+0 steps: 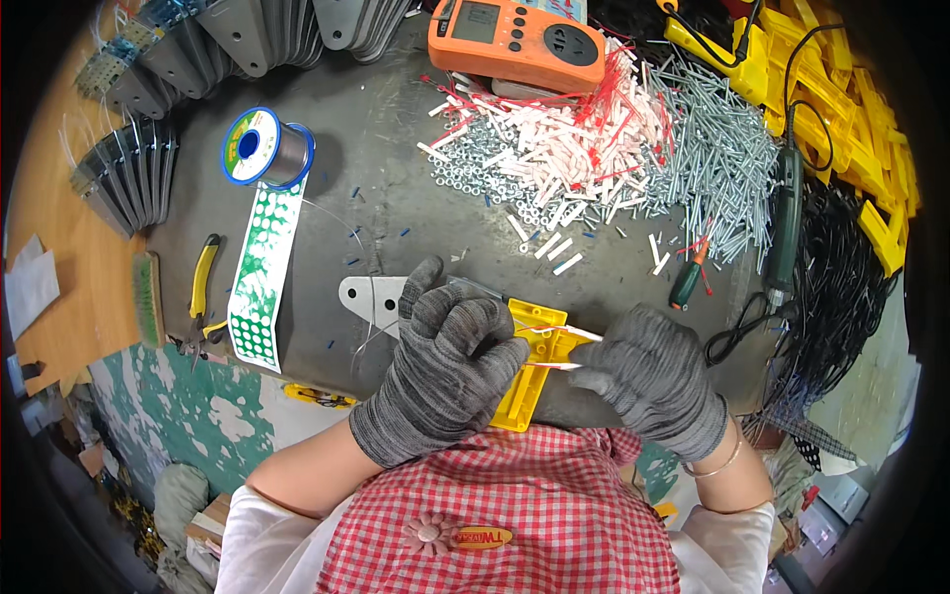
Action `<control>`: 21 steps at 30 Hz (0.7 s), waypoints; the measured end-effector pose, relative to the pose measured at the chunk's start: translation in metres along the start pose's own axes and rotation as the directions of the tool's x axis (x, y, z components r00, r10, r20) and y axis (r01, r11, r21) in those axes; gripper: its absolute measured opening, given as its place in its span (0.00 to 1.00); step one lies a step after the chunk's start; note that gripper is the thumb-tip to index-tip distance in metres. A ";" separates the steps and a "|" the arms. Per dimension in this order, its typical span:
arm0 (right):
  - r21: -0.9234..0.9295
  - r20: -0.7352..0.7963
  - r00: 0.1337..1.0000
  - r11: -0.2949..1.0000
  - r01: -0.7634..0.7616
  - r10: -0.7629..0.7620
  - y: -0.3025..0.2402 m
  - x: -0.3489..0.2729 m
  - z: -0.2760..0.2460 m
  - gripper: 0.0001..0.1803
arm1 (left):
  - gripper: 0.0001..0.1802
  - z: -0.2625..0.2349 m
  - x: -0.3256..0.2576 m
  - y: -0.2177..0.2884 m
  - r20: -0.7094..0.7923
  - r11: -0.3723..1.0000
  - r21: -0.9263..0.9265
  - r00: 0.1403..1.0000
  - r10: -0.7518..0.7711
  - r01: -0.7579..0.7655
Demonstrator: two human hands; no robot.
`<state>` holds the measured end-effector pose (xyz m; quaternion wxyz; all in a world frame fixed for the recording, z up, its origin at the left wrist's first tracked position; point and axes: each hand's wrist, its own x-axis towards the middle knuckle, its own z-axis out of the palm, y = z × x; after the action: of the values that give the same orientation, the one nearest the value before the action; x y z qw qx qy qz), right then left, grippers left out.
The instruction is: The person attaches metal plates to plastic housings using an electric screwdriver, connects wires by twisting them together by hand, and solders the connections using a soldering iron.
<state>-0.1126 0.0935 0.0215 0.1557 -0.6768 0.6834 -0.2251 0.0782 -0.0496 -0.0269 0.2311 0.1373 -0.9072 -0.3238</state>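
Note:
My left hand, in a grey knit glove, is closed with thumb and forefinger pinched around thin wires. Its fingers partly cover a grey metal plate with round holes. My right hand, gloved alike, pinches the far ends of two slim white tubes with reddish leads. These stretch between both hands, above a yellow plastic housing at the table's near edge. The fingertips of my right hand hide the tube ends.
A solder spool stands on a green dotted sticker sheet. Yellow-handled cutters lie beside it. Farther off are piled screws, white tubes, nuts and an orange meter. A soldering iron and small screwdriver lie right.

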 end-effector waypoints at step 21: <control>-0.231 0.080 0.997 0.973 0.017 0.001 0.011 0.035 0.006 0.28 | 0.14 0.010 -0.023 0.017 0.059 0.910 0.378 0.985 0.162 -0.172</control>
<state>-0.1199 0.0582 0.0143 0.1021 -0.7015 0.6955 -0.1175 0.0915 -0.0225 -0.0306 0.2150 0.0973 -0.9641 -0.1219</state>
